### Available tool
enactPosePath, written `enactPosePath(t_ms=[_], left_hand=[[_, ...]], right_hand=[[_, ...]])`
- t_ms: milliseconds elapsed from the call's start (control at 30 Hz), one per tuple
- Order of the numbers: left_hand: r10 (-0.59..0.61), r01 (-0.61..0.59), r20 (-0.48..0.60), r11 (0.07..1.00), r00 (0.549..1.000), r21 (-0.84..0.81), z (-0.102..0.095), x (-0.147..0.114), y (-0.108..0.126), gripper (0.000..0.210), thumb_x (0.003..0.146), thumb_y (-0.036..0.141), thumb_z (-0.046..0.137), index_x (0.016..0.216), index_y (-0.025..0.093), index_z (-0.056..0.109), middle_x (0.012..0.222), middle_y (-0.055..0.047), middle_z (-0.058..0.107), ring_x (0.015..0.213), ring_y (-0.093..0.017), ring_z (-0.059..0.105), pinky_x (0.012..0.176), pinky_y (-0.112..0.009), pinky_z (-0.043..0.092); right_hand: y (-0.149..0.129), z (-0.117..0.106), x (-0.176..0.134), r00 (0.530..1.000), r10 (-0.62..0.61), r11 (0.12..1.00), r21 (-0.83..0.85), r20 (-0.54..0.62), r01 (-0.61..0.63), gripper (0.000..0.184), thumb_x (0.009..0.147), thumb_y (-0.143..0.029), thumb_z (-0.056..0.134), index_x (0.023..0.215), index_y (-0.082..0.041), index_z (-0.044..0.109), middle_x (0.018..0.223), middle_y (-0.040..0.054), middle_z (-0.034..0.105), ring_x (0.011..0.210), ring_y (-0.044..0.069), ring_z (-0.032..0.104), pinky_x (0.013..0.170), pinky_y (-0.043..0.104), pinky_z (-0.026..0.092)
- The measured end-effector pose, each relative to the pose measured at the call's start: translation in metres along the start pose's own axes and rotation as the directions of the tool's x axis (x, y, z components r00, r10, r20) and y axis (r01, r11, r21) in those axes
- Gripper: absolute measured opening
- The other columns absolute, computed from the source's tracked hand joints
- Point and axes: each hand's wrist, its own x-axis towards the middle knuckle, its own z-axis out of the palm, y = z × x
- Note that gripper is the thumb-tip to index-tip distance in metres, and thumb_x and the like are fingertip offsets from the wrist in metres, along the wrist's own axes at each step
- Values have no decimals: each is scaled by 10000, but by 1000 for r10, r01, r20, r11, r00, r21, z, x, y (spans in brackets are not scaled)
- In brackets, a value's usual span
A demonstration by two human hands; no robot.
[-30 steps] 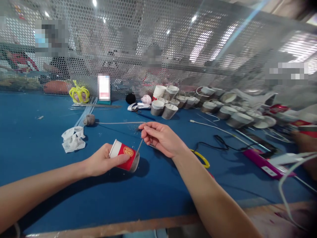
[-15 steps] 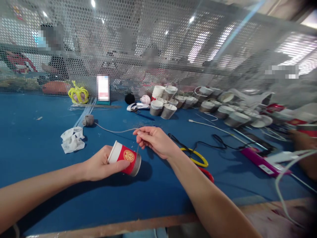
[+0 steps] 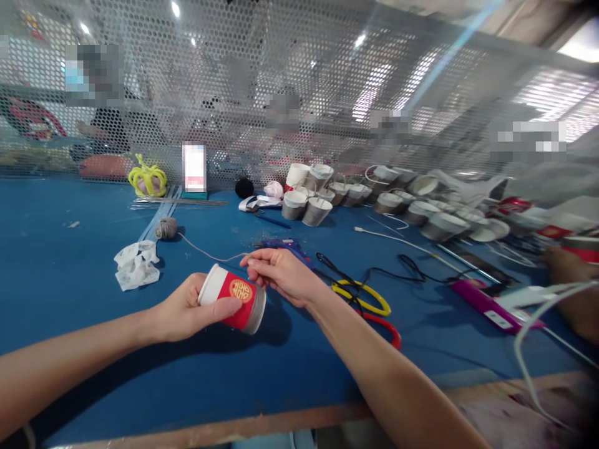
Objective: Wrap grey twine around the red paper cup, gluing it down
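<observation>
On the blue worktop point(image 3: 210, 386), beyond and rightward of the right fingers point(image 3: 261, 266), stands a cluster of grey-wrapped, white-rimmed cups point(image 3: 317, 212), contents unclear. Curled firmly round a red-and-white paper cup point(image 3: 240, 289) with a gold emblem, the left fingers point(image 3: 227, 307) hold it tipped, apparently to present its grey-banded end to the right ones; its inside is hidden. Beyond the left fingers lies a grey yarn ball point(image 3: 166, 229), its slack strand point(image 3: 219, 259) pinched between the nearly closed right fingertips.

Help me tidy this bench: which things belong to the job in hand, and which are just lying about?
In use:
paper cup, in the left hand
gray strand, in the right hand
gray yarn ball

Seemingly just lying about:
crumpled white sheet
black ball
purple power strip
</observation>
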Motion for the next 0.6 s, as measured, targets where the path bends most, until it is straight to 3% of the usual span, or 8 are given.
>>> enactPosePath(t_ms=[300, 600], left_hand=[[-100, 56, -139, 955, 985, -292, 1, 3, 0, 252, 635, 348, 649, 566, 108, 618, 513, 10, 567, 465, -62, 456, 442, -139, 364], [-162, 61, -214, 909, 963, -413, 4, 6, 0, 237, 605, 338, 677, 542, 117, 620, 489, 19, 593, 418, -53, 480, 404, -133, 369]], right_hand=[[14, 11, 4, 990, -127, 969, -222, -63, 110, 147, 734, -252, 524, 761, -145, 621, 603, 2, 589, 496, 91, 487, 500, 234, 400], [8, 22, -1, 992, -114, 946, -309, -51, 93, 165, 652, -117, 546, 793, -133, 631, 625, 7, 628, 552, 116, 542, 554, 250, 430]])
